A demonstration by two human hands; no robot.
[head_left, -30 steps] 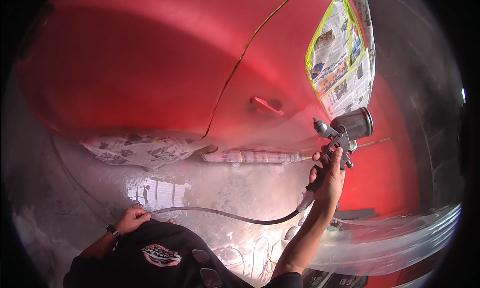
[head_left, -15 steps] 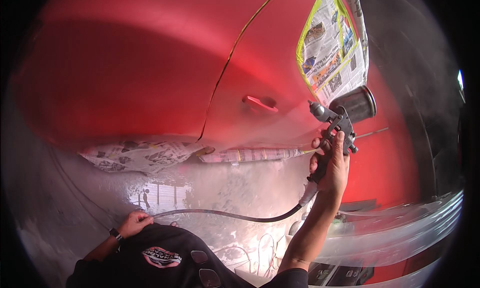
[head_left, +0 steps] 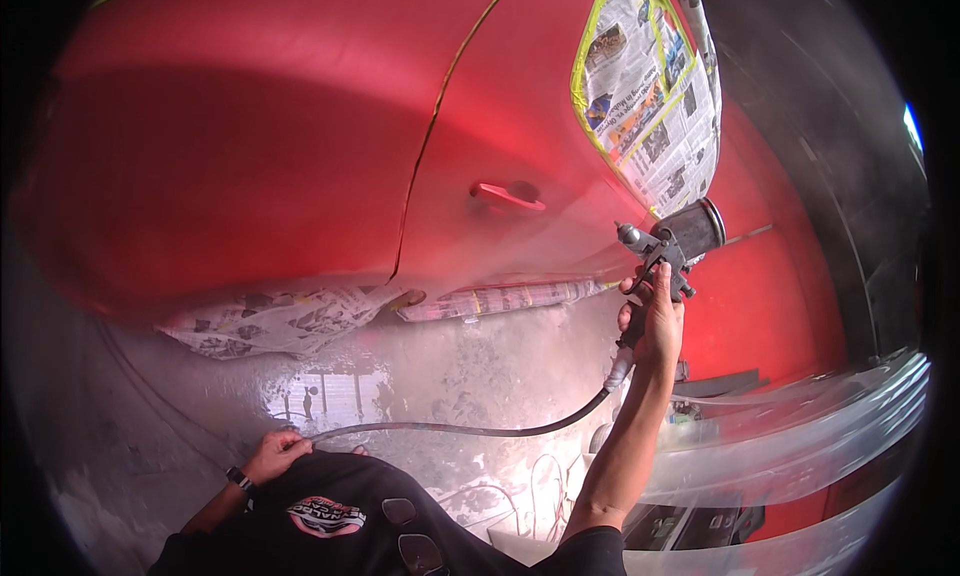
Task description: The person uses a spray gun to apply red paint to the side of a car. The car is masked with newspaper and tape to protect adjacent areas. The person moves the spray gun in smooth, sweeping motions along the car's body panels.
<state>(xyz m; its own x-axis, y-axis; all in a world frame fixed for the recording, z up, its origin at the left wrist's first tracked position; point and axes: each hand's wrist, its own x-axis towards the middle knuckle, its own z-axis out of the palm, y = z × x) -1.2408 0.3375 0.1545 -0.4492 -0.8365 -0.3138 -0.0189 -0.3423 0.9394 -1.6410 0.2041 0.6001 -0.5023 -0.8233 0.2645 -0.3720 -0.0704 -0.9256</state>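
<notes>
Left hand (head_left: 277, 454) low at the lower left, closed around the dark air hose (head_left: 470, 429) running rightward across the wet floor (head_left: 180, 396). Red car body (head_left: 250, 166) glossy above, door handle (head_left: 507, 195) coated, newspaper masking (head_left: 280, 318) along the sill and over the window (head_left: 650, 96). Right hand (head_left: 655, 321) wrapped around the spray gun (head_left: 665, 246), nozzle toward the door's lower edge. Judged well along; rear portion seemingly left.

Single head-worn fisheye view, looking down and forward from above the person's chest toward the red car door (head_left: 300, 146), which fills the upper frame at close range and curves toward the rim. Below the door lies the wet floor (head_left: 450, 376); the person's forearms enter from the lower edge beneath it. No second view shares this scene.
</notes>
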